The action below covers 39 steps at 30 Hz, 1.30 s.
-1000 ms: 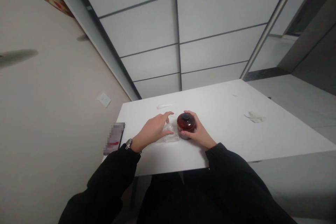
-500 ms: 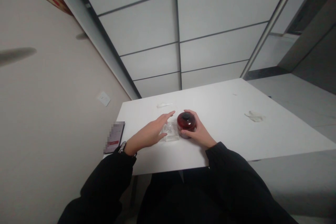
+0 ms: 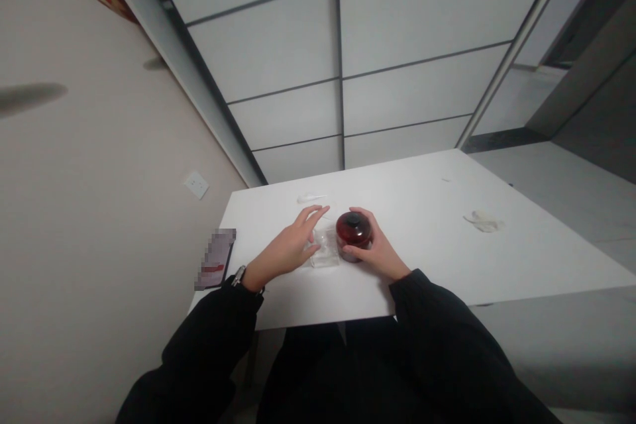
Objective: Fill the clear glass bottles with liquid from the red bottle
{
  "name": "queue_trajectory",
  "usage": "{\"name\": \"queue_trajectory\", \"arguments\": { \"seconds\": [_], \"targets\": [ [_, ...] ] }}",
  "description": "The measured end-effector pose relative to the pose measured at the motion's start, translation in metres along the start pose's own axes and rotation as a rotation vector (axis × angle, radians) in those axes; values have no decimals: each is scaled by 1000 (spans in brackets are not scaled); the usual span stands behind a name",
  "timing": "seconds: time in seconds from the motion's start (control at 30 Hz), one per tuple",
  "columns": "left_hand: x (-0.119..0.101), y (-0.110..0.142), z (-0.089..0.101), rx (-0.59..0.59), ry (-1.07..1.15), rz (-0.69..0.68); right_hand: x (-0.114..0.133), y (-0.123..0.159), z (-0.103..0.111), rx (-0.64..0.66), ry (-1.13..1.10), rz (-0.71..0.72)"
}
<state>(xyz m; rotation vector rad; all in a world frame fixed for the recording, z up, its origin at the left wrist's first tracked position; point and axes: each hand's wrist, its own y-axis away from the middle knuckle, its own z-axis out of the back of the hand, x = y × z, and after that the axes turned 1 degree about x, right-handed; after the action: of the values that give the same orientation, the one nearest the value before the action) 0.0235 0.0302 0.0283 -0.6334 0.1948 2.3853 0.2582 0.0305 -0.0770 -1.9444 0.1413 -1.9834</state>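
Quickly: R hand (image 3: 375, 246) round red jar (image 3: 353, 232), L hand (image 3: 284, 252) at clear plastic packet (image 3: 325, 248), slip + knock risks

R fingers (image 3: 362, 213) curled round jar, gripping it from the side; jar upright on white surface (image 3: 422, 205), dark red w/ black knob on lid (image 3: 352, 218). L fingers (image 3: 314, 214) open + spread, right at packet, but can't tell if they touch it or just hover. Packet lies flat between the hands, just beside jar.

Risks, my read: jar is round + looks smooth, so a shift in R grip could let it tip, then roll on the flat top. Lifting by lid or knob could be bad too, since lid may not be tight (can't tell from here) and body could drop. Packet is thin + see-through on a white top, so easy to misjudge its edge, and a quick L swipe could slide it or shove it into jar. Phone (image 3: 215, 258), screen blurred, sits near L edge by wall; L wrist w/ watch (image 3: 239, 275) + black sleeve (image 3: 209, 338) are close, so a wide move could knock it off. White strip (image 3: 311, 199) lies past the hands, well clear of jar, low risk. White scrap (image 3: 483, 221) sits far R, out of reach of both.
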Motion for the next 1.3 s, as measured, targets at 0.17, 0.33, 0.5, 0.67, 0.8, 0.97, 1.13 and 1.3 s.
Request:
{"name": "queue_trajectory", "arguments": {
  "seconds": [0.17,0.33,0.5,0.67,0.8,0.97,1.13,1.3],
  "targets": [
    [2,-2,-1,-18,-31,-72,0,0,1,5,9,4],
    [2,-1,-3,-7,22,-14,0,1,1,1,7,-5],
    [1,-1,-5,40,-22,-46,-1,2,1,9,1,-6],
    [-4,-3,-5,-96,-61,58,-2,2,1,0,9,-21],
    [-8,-4,1,-213,-68,100,-1,2,1,-4,7,-13],
    [-14,-1,9,-262,-20,75,-2,2,1,3,-15,-18],
    [-16,1,13,-242,-20,70,-1,2,1,-5,-8,-11],
    [-20,1,15,-232,11,67,0,2,0,7,-20,-20]
  ]
}}
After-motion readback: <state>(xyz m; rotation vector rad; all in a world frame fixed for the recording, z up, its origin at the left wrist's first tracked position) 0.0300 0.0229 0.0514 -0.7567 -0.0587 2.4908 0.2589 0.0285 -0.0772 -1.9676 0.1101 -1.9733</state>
